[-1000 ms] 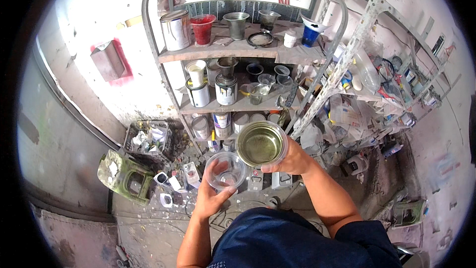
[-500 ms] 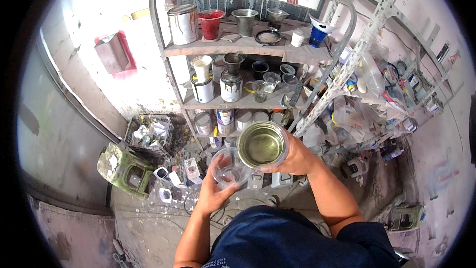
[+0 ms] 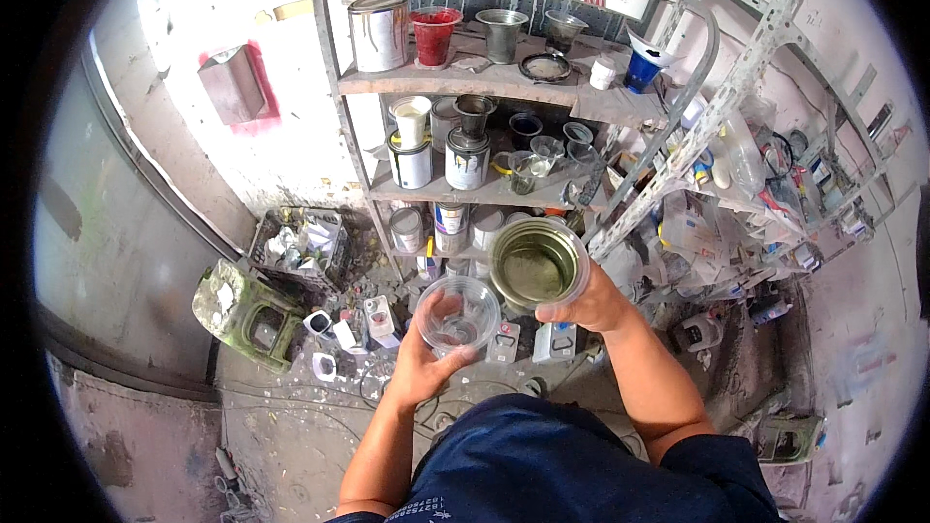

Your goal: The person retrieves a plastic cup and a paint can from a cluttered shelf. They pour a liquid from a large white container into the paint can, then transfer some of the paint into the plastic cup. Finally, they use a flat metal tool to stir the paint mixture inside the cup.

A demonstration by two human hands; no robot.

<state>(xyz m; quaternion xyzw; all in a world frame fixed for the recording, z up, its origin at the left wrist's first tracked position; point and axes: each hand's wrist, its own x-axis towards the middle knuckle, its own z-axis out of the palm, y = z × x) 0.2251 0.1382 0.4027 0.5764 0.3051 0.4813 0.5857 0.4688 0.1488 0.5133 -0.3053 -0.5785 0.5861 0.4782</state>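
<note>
My left hand [image 3: 431, 358] is closed around an empty-looking clear plastic cup [image 3: 459, 313], its thumb at the near side and fingers showing through the plastic. To its upper right, my right hand [image 3: 589, 304] grips a wider cup [image 3: 533, 266] with olive-green liquid inside and a pale translucent rim. The two cups are held side by side in front of the shelving, the green one higher.
A metal rack [image 3: 455, 85] carries several paint cans and cups. A cluttered side rack [image 3: 751, 194] stands right. Below are a crate of rubbish [image 3: 300, 242], a green plastic stool [image 3: 242, 324], scattered containers [image 3: 378, 324] and hoses. A grey door [image 3: 116, 232] is left.
The view has shifted, so the racks sit further right. The green cup has moved slightly rightward and upward in the picture, the clear cup slightly upward. Both hands keep their grips.
</note>
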